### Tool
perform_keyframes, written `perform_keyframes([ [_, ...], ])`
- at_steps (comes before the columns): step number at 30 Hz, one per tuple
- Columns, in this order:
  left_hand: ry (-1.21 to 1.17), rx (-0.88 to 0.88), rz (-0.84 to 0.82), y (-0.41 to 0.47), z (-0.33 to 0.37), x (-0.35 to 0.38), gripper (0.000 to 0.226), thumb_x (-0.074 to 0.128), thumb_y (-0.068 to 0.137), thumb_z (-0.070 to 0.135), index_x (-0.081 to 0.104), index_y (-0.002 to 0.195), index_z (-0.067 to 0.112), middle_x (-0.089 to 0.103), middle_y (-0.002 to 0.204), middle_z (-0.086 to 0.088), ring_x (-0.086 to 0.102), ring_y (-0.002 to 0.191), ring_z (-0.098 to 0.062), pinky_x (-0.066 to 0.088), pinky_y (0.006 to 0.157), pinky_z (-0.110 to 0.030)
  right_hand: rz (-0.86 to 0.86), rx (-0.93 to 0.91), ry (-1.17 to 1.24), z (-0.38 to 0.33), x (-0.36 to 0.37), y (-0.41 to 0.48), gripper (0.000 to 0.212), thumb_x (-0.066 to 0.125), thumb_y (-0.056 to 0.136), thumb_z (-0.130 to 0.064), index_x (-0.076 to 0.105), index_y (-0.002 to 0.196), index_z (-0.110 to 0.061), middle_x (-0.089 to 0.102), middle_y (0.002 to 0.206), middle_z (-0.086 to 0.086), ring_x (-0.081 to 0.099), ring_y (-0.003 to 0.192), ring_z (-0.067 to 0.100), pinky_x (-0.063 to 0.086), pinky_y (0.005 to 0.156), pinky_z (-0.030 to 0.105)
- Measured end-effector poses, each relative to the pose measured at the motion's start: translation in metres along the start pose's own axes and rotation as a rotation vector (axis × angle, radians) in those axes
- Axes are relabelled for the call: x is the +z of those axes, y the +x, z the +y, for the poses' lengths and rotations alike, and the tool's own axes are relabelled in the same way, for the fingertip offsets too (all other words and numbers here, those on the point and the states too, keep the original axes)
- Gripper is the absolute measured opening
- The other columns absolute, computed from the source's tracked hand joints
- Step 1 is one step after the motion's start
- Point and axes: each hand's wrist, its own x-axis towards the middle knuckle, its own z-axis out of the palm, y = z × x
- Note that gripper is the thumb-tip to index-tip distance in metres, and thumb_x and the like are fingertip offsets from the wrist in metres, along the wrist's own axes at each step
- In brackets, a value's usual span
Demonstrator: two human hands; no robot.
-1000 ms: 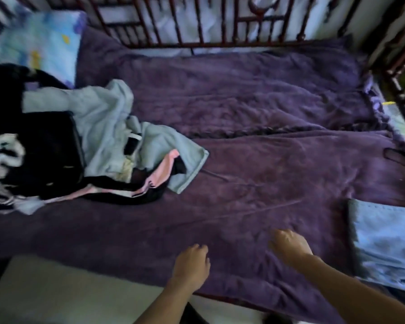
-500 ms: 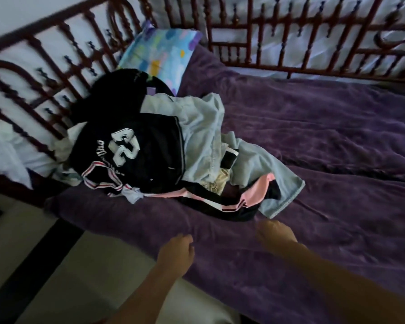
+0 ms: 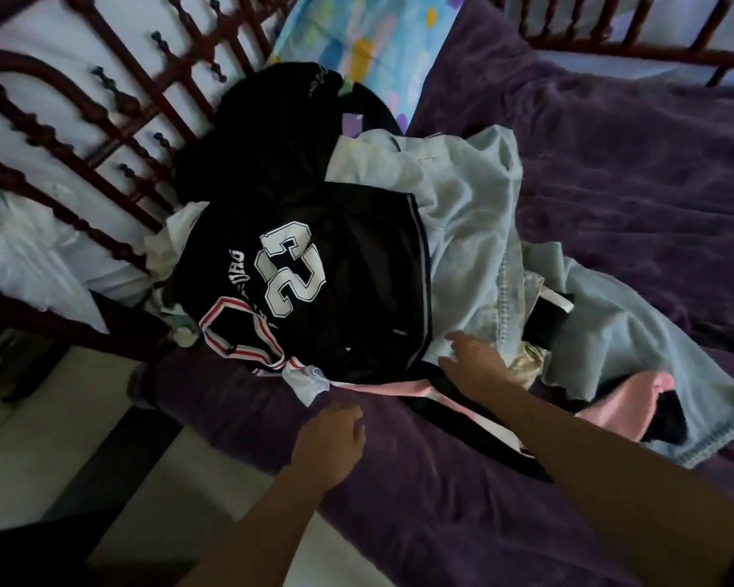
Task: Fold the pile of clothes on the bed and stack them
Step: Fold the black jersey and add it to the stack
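A loose pile of clothes lies on the purple bedspread (image 3: pixel 611 213) near the headboard. On top is a black jersey (image 3: pixel 357 256) with a white number 23 and red-and-white trim. Beside it spreads a pale blue denim garment (image 3: pixel 475 213), and a pink and black piece (image 3: pixel 636 400) sticks out below. Another black garment (image 3: pixel 272 120) lies behind. My right hand (image 3: pixel 475 366) rests open on the pile's front edge, fingers on the denim hem next to the jersey. My left hand (image 3: pixel 331 438) hovers over the bedspread just below the jersey, fingers loosely apart, holding nothing.
A dark red metal headboard (image 3: pixel 102 133) with bars runs along the left. A colourful pillow (image 3: pixel 365 40) leans at the back. White bedding (image 3: pixel 22 256) bulges behind the bars. Pale floor (image 3: pixel 39 459) lies below the bed's edge.
The view has swung left and closer to the pile. Both hands moved forward; my right hand now touches the clothes, my left hand is just short of the jersey.
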Motion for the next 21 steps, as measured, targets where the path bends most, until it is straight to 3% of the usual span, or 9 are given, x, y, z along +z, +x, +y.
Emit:
perform_keyframes([
  [5, -0.055, -0.061, 0.03, 0.031, -0.042, -0.003, 0.027, 0.048, 0.094, 0.029, 0.059, 0.116, 0.02, 0.059, 0.113, 0.002, 0.058, 0.104, -0.016, 0.044, 0.084, -0.028, 0.025, 0.269, 0.621, -0.068, 0.019, 0.075, 0.073, 0.078, 0.075, -0.032, 0.04, 0.135, -0.012, 0.057, 0.124, 0.01, 0.058, 0.111, 0.031, 0.049, 0.095, 0.044],
  [7, -0.046, -0.073, 0.015, 0.035, -0.056, -0.009, 0.027, 0.047, 0.094, 0.029, 0.058, 0.117, 0.02, 0.059, 0.112, 0.002, 0.058, 0.105, -0.017, 0.044, 0.084, -0.029, -0.04, 0.377, 0.858, -0.086, 0.024, 0.086, 0.061, 0.076, 0.078, -0.02, 0.046, 0.13, -0.01, 0.061, 0.114, 0.012, 0.064, 0.097, 0.03, 0.055, 0.085, 0.045],
  [9, -0.033, -0.079, 0.004, 0.038, -0.069, -0.018, 0.027, 0.047, 0.094, 0.029, 0.058, 0.118, 0.02, 0.059, 0.113, 0.001, 0.058, 0.107, -0.018, 0.045, 0.086, -0.03, -0.049, 0.36, 0.933, -0.098, 0.026, 0.087, 0.027, 0.063, 0.083, -0.013, 0.06, 0.11, -0.009, 0.068, 0.102, 0.016, 0.067, 0.086, 0.031, 0.056, 0.077, 0.042],
  [10, -0.023, -0.076, 0.003, 0.04, -0.074, -0.024, 0.028, 0.048, 0.094, 0.029, 0.058, 0.118, 0.02, 0.06, 0.115, 0.0, 0.058, 0.109, -0.018, 0.045, 0.087, -0.031, -0.019, 0.334, 0.911, -0.1, 0.026, 0.082, 0.011, 0.058, 0.085, -0.013, 0.064, 0.094, -0.01, 0.069, 0.091, 0.016, 0.067, 0.078, 0.028, 0.055, 0.073, 0.041],
  [12, -0.013, -0.058, 0.001, 0.047, -0.084, -0.038, 0.029, 0.049, 0.094, 0.028, 0.057, 0.121, 0.019, 0.06, 0.118, 0.0, 0.057, 0.111, -0.018, 0.045, 0.091, -0.031, 0.045, 0.255, 0.697, -0.089, 0.021, 0.063, 0.02, 0.053, 0.09, -0.015, 0.062, 0.072, -0.011, 0.065, 0.069, 0.011, 0.062, 0.064, 0.023, 0.051, 0.067, 0.039],
  [13, -0.015, -0.045, 0.002, 0.052, -0.087, -0.044, 0.029, 0.049, 0.093, 0.026, 0.058, 0.12, 0.019, 0.06, 0.118, -0.001, 0.057, 0.111, -0.018, 0.044, 0.091, -0.031, 0.032, 0.239, 0.507, -0.072, 0.018, 0.05, 0.022, 0.051, 0.092, -0.014, 0.063, 0.075, -0.01, 0.065, 0.071, 0.011, 0.062, 0.067, 0.025, 0.049, 0.069, 0.038],
  [15, -0.041, -0.027, 0.008, 0.063, -0.093, -0.058, 0.024, 0.049, 0.093, 0.023, 0.06, 0.113, 0.017, 0.061, 0.113, -0.003, 0.058, 0.107, -0.021, 0.045, 0.089, -0.033, -0.091, 0.265, 0.059, -0.03, 0.012, 0.019, 0.02, 0.047, 0.094, -0.013, 0.065, 0.1, -0.009, 0.068, 0.098, 0.015, 0.065, 0.093, 0.03, 0.049, 0.079, 0.037],
  [17, -0.079, -0.019, 0.017, 0.076, -0.102, -0.069, 0.019, 0.05, 0.092, 0.022, 0.061, 0.106, 0.014, 0.061, 0.106, -0.005, 0.059, 0.102, -0.024, 0.047, 0.084, -0.037, -0.212, 0.381, -0.213, 0.01, 0.007, -0.016, 0.028, 0.043, 0.094, -0.016, 0.061, 0.115, -0.012, 0.065, 0.115, 0.011, 0.062, 0.108, 0.027, 0.049, 0.084, 0.033],
  [21, -0.07, 0.0, 0.015, 0.1, -0.13, -0.081, 0.025, 0.053, 0.092, 0.024, 0.062, 0.112, 0.013, 0.059, 0.109, -0.007, 0.059, 0.102, -0.025, 0.046, 0.082, -0.035, -0.077, 0.571, -0.158, 0.019, 0.007, -0.047, 0.033, 0.054, 0.088, -0.03, 0.06, 0.115, -0.012, 0.064, 0.116, 0.014, 0.061, 0.107, 0.032, 0.049, 0.082, 0.035],
])
